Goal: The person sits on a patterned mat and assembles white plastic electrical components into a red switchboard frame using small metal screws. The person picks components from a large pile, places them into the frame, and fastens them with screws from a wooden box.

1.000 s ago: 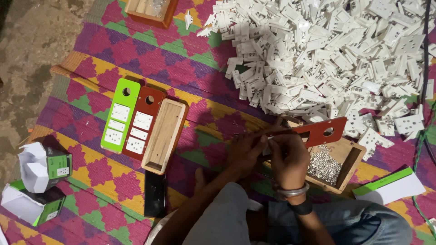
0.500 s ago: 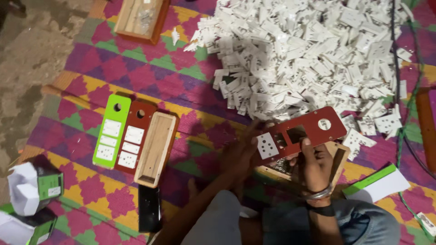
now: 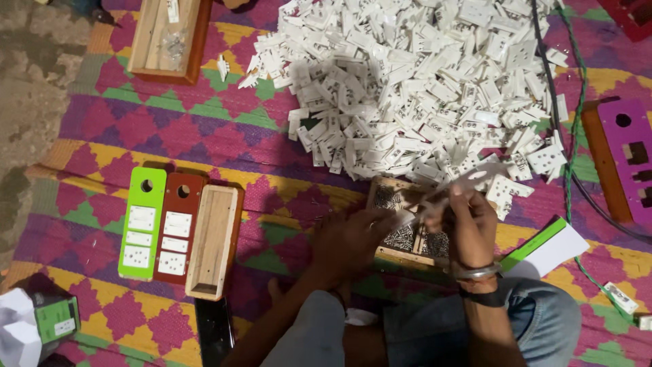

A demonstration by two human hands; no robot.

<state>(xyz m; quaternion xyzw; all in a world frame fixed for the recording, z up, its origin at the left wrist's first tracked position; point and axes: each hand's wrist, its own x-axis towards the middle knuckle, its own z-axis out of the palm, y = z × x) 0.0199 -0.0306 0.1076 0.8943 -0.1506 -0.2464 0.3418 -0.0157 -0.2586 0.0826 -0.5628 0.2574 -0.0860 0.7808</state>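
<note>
- Gone from the hands is the red faceplate that the right hand held up half a second ago; both hands have dropped onto the wooden tray of screws (image 3: 401, 234) at lower centre of the frame.
- Right hand (image 3: 472, 228) sits at lower centre-right, fingers curled and pinching a blurred white socket piece (image 3: 475, 180) just above the tray; a metal bangle and a dark band circle its wrist.
- Left hand (image 3: 346, 238) lies flat and blurred at the tray's left edge, fingers reaching toward the screws; whether it pinches anything, I cannot tell.
- Large pile of white socket and switch modules (image 3: 421, 75) fills the upper centre and right, its lower edge touching the tray.
- At left lie a green faceplate (image 3: 140, 224), a red-brown faceplate (image 3: 176, 234) and an empty wooden box (image 3: 214, 241), side by side on the patterned woven mat (image 3: 204, 136).
- Another wooden box (image 3: 166, 37) sits upper left; a purple faceplate (image 3: 628, 160) lies at the right edge.
- Small green-and-white cartons (image 3: 41, 326) sit lower left, and a dark phone (image 3: 214, 329) lies below the empty box.
</note>
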